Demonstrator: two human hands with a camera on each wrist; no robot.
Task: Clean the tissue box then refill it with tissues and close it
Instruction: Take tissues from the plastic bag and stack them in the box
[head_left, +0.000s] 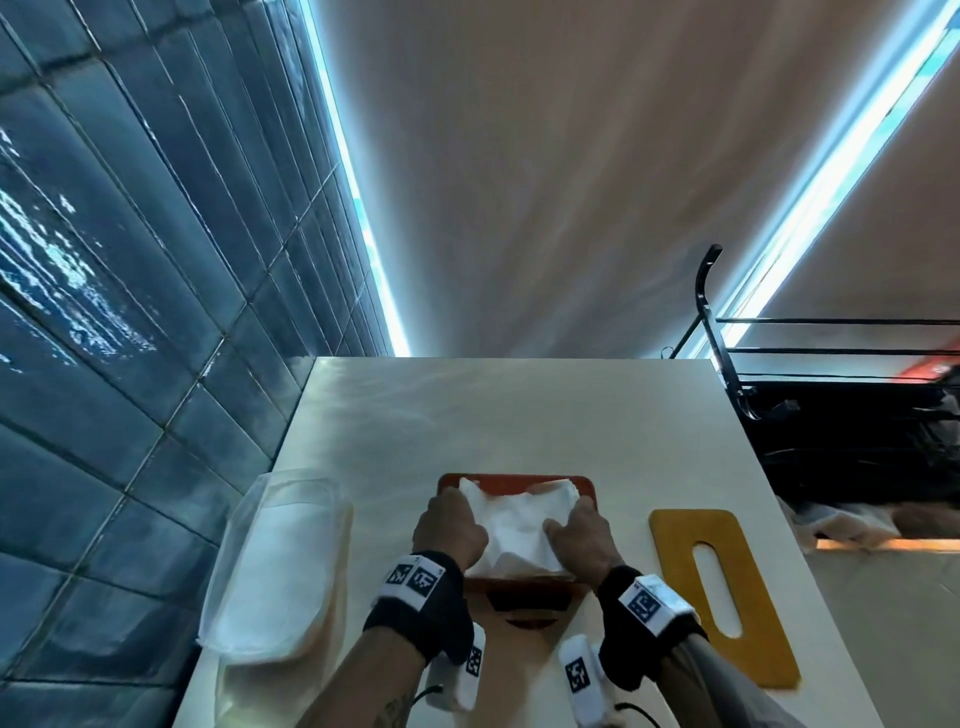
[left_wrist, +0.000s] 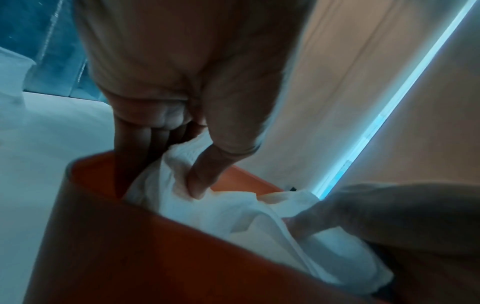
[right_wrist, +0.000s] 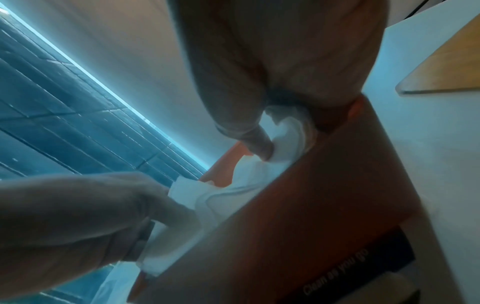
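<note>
Hands grip a white tissue stack (head_left: 519, 525) from both sides, left hand (head_left: 449, 530) and right hand (head_left: 582, 535) each pinching an end, likely to keep it square while lowering it into the orange tissue box (head_left: 589, 486). The box sits open near the worktop (head_left: 467, 405) front edge, its yellow slotted lid (head_left: 722, 587) lying toward the right edge, probably ready for closing.

I see an orange tissue box (head_left: 586, 484) with a dark panel bearing pale lettering, and plain white tissues (head_left: 519, 525) in it. The lid (head_left: 724, 597) beside it is mustard yellow. My wristbands (head_left: 418, 597) are black with white tags printed in black square codes. The wall tiles (head_left: 130, 312) are dark blue-grey, the table (head_left: 467, 415) off-white.
</note>
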